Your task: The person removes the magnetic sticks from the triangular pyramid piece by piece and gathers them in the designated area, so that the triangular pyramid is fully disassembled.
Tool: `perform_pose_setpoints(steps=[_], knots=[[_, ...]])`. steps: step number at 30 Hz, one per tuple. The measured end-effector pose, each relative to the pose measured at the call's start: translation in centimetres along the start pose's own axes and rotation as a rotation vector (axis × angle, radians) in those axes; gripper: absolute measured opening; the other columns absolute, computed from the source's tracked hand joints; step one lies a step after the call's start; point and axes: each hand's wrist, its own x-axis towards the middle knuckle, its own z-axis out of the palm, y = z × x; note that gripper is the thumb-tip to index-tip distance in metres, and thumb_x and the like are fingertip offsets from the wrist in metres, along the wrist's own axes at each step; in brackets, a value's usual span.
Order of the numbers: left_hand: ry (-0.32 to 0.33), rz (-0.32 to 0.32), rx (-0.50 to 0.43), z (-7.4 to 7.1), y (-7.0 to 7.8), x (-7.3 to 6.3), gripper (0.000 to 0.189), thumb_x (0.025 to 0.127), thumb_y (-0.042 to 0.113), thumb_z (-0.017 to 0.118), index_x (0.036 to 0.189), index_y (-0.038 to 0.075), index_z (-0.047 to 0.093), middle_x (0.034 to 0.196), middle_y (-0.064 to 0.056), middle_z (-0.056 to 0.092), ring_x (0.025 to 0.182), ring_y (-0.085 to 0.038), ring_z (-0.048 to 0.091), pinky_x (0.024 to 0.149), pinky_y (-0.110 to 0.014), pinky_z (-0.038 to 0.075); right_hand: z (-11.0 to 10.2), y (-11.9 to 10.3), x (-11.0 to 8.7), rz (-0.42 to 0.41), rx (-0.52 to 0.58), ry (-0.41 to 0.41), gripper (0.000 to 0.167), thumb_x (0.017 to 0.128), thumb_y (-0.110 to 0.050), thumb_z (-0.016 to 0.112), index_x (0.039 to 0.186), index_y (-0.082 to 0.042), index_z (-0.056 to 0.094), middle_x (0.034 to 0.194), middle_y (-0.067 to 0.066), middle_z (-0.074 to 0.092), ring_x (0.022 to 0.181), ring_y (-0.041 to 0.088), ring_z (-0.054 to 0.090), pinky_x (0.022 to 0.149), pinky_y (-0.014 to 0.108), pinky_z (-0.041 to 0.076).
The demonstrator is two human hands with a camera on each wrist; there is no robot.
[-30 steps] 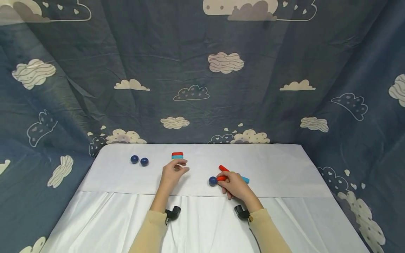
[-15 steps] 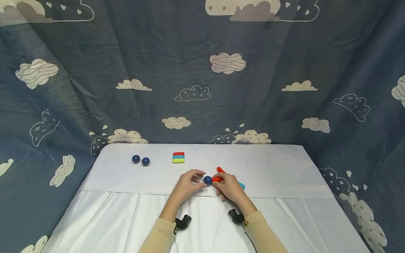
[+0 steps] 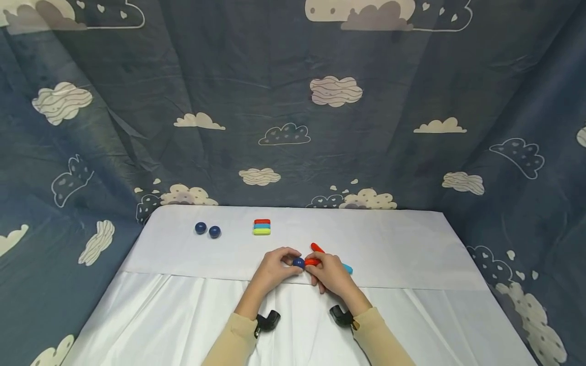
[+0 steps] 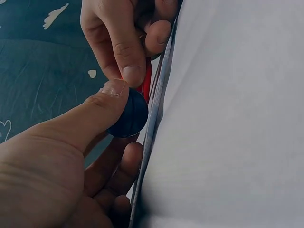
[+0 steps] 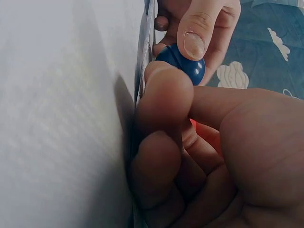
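In the head view my left hand pinches a dark blue ball between thumb and fingers. My right hand grips a short red rod, its end against or very close to the ball's right side. Seen from the left wrist, my thumb lies on the ball, and a little of the red rod shows behind it. Behind my right hand lie another red rod and a light blue rod, both partly hidden by that hand.
Two more dark blue balls sit at the back left of the white-covered table. Short red, light blue and yellow-green rods lie side by side at the back middle. A patterned dark curtain hangs behind the table.
My left hand has come from the back rods toward the right and closed on the ball. My right hand has shifted left with the red rod and ball.
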Motion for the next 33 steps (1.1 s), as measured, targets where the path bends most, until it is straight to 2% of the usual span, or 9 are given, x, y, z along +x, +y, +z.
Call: perform_pose_setpoints(steps=[4,10,19,24,27,30,33], knots=[[-0.005,-0.020,-0.001,0.0,0.0,0.1,0.029,0.089,0.029,0.087,0.116,0.022,0.079,0.093,0.005,0.073,0.088,-0.009,0.063,0.086,-0.031,0.051,-0.2,0.0,-0.1,-0.019,0.003,-0.014,0.026,0.106,-0.020,0.065,0.128,-0.006,0.068,0.058,-0.001,0.065,0.036,0.012,0.052,0.041,0.024,0.039],[-0.022,-0.032,-0.005,0.1,-0.2,0.2,0.027,0.090,0.030,0.086,0.115,0.022,0.079,0.094,0.005,0.072,0.089,-0.010,0.062,0.085,-0.032,0.051,-0.2,-0.1,-0.2,-0.029,-0.004,-0.019,0.024,0.106,-0.020,0.065,0.126,-0.007,0.068,0.058,-0.002,0.065,0.035,0.011,0.052,0.041,0.023,0.038],[-0.027,-0.044,-0.065,-0.3,0.0,0.1,0.026,0.090,0.033,0.086,0.114,0.023,0.080,0.089,0.005,0.070,0.085,-0.013,0.061,0.081,-0.031,0.050,-0.2,-0.1,0.1,0.015,-0.009,-0.013,0.022,0.106,-0.017,0.065,0.125,-0.006,0.068,0.059,0.000,0.065,0.037,0.013,0.055,0.041,0.021,0.041],[-0.009,-0.053,-0.088,-0.5,0.0,0.1,0.029,0.090,0.034,0.086,0.115,0.022,0.080,0.090,0.003,0.070,0.085,-0.014,0.061,0.081,-0.031,0.050,-0.3,0.0,0.1,0.010,-0.018,-0.005,0.024,0.106,-0.017,0.065,0.127,-0.005,0.068,0.059,0.000,0.065,0.036,0.011,0.054,0.041,0.023,0.040],[0.012,-0.072,-0.122,-0.6,0.1,0.1,0.034,0.089,0.034,0.087,0.119,0.020,0.080,0.097,0.001,0.073,0.087,-0.013,0.061,0.082,-0.030,0.051,-0.3,0.1,0.1,0.006,-0.020,-0.004,0.024,0.106,-0.017,0.064,0.127,-0.005,0.068,0.059,-0.001,0.065,0.036,0.011,0.053,0.041,0.024,0.040],[0.052,-0.090,-0.173,-0.9,0.3,0.2,0.040,0.087,0.031,0.089,0.123,0.017,0.078,0.104,0.000,0.076,0.088,-0.012,0.061,0.081,-0.027,0.051,-0.3,0.2,0.1,0.002,-0.021,-0.005,0.023,0.106,-0.018,0.065,0.125,-0.006,0.068,0.059,-0.001,0.064,0.036,0.012,0.054,0.042,0.025,0.041],[0.104,-0.092,-0.214,-1.5,0.6,0.1,0.039,0.085,0.029,0.091,0.120,0.016,0.079,0.099,-0.002,0.074,0.083,-0.012,0.059,0.073,-0.023,0.050,-0.2,0.2,0.2,0.007,-0.017,-0.009,0.023,0.105,-0.018,0.066,0.125,-0.005,0.068,0.059,0.000,0.065,0.036,0.012,0.054,0.042,0.024,0.042]])
